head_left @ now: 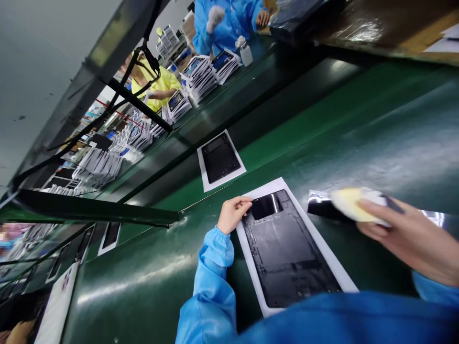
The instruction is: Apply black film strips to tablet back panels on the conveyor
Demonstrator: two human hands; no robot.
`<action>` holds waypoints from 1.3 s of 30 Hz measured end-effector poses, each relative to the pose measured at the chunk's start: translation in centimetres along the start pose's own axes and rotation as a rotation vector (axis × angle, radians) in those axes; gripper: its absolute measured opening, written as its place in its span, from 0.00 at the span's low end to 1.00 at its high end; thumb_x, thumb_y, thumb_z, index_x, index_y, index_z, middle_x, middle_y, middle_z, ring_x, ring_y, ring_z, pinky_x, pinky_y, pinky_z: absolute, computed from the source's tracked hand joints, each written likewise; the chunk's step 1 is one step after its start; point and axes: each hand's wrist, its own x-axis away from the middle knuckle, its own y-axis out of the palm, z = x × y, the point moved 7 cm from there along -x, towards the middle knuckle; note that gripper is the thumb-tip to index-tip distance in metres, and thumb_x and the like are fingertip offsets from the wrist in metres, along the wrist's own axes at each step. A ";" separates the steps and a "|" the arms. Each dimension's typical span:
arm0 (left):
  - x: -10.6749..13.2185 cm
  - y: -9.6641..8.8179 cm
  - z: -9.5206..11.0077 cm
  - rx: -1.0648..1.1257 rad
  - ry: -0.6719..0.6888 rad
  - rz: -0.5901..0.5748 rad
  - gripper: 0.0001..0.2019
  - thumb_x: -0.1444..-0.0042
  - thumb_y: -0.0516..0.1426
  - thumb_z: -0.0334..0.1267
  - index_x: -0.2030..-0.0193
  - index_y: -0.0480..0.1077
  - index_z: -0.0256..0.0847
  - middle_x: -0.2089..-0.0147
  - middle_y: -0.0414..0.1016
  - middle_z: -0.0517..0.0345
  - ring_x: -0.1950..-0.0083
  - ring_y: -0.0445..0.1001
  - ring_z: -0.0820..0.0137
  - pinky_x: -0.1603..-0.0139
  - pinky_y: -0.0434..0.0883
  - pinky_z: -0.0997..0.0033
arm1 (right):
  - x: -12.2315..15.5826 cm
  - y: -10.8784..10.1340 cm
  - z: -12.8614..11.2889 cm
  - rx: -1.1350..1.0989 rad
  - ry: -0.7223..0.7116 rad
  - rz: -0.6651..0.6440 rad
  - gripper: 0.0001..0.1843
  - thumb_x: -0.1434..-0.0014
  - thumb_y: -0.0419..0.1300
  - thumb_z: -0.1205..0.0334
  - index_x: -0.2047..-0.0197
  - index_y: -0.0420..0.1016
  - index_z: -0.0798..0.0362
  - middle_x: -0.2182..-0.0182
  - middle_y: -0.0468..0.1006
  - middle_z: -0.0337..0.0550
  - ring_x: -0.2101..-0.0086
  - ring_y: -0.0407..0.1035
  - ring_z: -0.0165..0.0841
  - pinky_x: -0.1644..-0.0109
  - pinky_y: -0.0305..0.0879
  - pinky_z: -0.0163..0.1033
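A black tablet back shell (292, 246) lies open side up on a white sheet (322, 248), in front of my body. Set into its far end is a glossy black rectangle (266, 206). My left hand (233, 212) is closed in a pinch at the shell's far left corner, touching the edge by this rectangle; whatever lies between the fingertips is hidden. To the right of the shell, my right hand (405, 234) grips a yellow-and-white pad (349, 203), blurred by motion. Beneath that pad a shiny dark strip (319, 203) lies on the green bench.
Another black shell (220, 157) on white paper lies farther along the green bench (150, 282). A dark metal post (100, 205) crosses at left. Beyond the ledge stand stacks of papered shells (201, 79), a white bottle (245, 51) and two co-workers in blue and yellow.
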 end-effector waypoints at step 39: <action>-0.2 0.7 -0.6 -0.051 -0.004 -0.076 0.11 0.46 0.62 0.41 0.60 0.81 0.39 0.70 0.80 0.57 0.77 0.71 0.76 0.73 0.70 0.78 | -2.7 12.1 -3.9 0.575 -0.357 -0.119 0.18 0.41 0.54 0.47 0.53 0.73 0.47 0.86 0.62 0.27 0.89 0.49 0.27 0.80 0.51 0.37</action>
